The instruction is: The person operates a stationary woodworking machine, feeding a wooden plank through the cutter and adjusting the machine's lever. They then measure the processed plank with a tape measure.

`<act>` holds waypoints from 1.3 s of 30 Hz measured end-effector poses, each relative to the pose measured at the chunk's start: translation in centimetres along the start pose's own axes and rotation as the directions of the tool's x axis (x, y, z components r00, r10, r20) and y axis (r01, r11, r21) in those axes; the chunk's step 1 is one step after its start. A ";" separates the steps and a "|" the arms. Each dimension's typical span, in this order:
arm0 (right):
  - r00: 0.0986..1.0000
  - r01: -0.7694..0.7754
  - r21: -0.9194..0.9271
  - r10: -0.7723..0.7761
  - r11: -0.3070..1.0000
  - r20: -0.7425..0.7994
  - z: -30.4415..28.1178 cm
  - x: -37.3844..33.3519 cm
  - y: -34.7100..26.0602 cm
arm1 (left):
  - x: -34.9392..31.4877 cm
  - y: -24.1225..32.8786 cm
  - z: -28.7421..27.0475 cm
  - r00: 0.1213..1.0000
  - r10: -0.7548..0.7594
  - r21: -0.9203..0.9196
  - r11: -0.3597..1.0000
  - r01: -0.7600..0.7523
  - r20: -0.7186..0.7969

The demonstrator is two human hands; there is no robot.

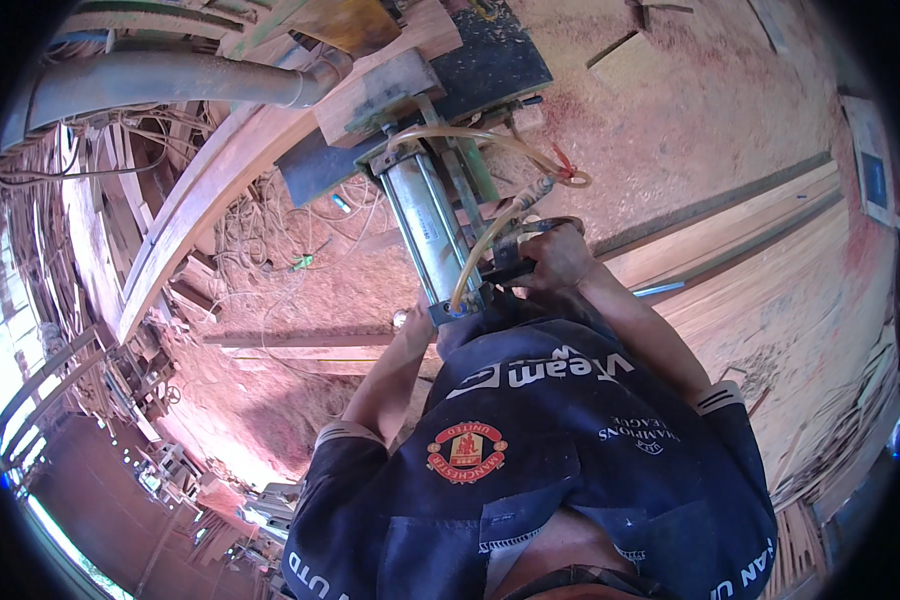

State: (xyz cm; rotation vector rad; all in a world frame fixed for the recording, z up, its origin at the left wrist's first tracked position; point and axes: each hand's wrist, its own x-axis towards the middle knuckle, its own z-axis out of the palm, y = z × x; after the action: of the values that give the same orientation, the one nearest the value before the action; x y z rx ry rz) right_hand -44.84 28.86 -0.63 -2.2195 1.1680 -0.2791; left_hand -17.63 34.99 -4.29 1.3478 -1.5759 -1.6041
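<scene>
A silver pneumatic cylinder [420,215] with an amber air hose [485,245] stands in front of my body. Its rod end meets a grey-green block [375,95], which sits against a long curved wooden board [205,190]. My right hand [560,258] is closed round a dark metal handle [515,270] on the right side of the machine. My left hand [422,322] is at the near end of the cylinder; its fingers are mostly hidden behind the cylinder and I cannot tell what they touch. A small round shiny part [400,318] shows beside it.
A wide grey duct pipe [180,80] crosses at the upper left. Long planks [730,235] lie on the dusty floor to the right. Another board [300,352] lies at left. Tangled cords [260,225] and stacked timber [80,190] fill the left side.
</scene>
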 end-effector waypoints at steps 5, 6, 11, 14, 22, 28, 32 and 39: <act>1.000 0.012 0.022 -0.011 1.000 -0.006 -0.4 0.1 -0.2 | 0.2 -0.4 0.2 1.000 0.011 -0.013 1.000 -0.011 -0.013; 1.000 0.004 0.013 -0.004 1.000 0.004 -0.4 0.1 -0.2 | 0.3 -0.5 0.2 1.000 0.014 -0.014 1.000 -0.015 -0.017; 1.000 0.005 -0.016 -0.005 1.000 -0.003 -0.1 0.1 -0.3 | 0.8 -0.9 0.4 0.999 0.031 -0.035 0.999 -0.032 -0.034; 1.000 0.008 -0.038 -0.009 0.999 -0.012 0.4 0.2 -0.1 | 1.0 -1.1 0.3 0.999 0.039 -0.036 0.999 -0.040 -0.039; 0.999 0.015 -0.073 -0.011 0.997 0.051 0.5 -0.1 0.2 | 0.6 -1.9 -0.4 0.999 0.045 -0.013 0.999 -0.046 -0.025; 0.987 -0.053 -0.065 0.062 0.996 0.145 0.0 0.4 -0.1 | 0.0 -2.6 -1.5 0.999 0.035 0.019 0.999 -0.034 -0.017; 0.966 -0.082 -0.114 0.107 0.990 0.237 -1.3 1.0 -1.6 | -0.4 -2.8 -1.5 0.999 0.033 0.034 0.999 -0.032 -0.014; 0.922 -0.150 -0.227 0.219 0.962 0.318 -2.3 1.6 -3.6 | -0.6 -2.8 -1.3 1.000 0.025 0.046 0.999 -0.024 -0.017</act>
State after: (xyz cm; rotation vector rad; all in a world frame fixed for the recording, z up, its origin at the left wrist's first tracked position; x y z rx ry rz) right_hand -42.42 28.13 3.21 -2.1874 1.2407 0.3046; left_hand -15.45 35.48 -6.55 1.3571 -1.6215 -1.5469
